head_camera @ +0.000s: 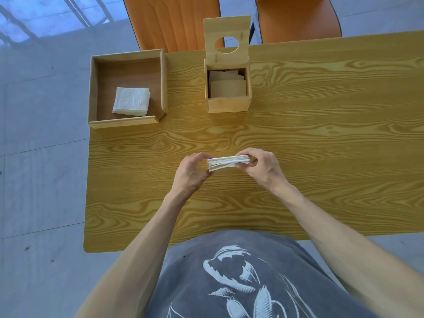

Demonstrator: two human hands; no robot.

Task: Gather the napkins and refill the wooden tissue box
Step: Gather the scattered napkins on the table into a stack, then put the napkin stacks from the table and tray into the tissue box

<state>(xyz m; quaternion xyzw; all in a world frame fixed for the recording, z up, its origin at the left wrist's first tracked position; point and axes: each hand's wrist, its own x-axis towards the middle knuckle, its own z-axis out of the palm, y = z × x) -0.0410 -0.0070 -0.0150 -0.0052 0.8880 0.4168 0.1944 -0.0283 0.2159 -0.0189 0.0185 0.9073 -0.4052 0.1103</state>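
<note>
Head view looks straight down on both hands, which meet over the middle of the bench [321,138] and share one stack of napkins [227,162]. The left hand [191,172] pinches the stack's left end between thumb and curled fingers, and the right hand [260,167] pinches the right end in the same way, thumb on the near side and fingers wrapped over the top. The stack is held flat, its layered white edges facing the camera, and it seems to sit just above the wood, though whether it touches the surface cannot be told. Bare forearms run back from the hands to a grey printed shirt [241,278] at the near edge. Farther out, at the far side of the bench, stands the box [228,104], square and wooden, with its lid [226,35] tipped upright behind it; the lid has a round hole. Inside the box lie some folded napkins, shaded and sitting low. To the left of the box, well apart from it, a shallow wooden tray [127,121] overhangs the bench's left corner, and a second white pile [131,101] rests on its floor toward the near side. Two orange chairs [174,21] stand beyond the far edge, on a pale tiled floor [41,157].
</note>
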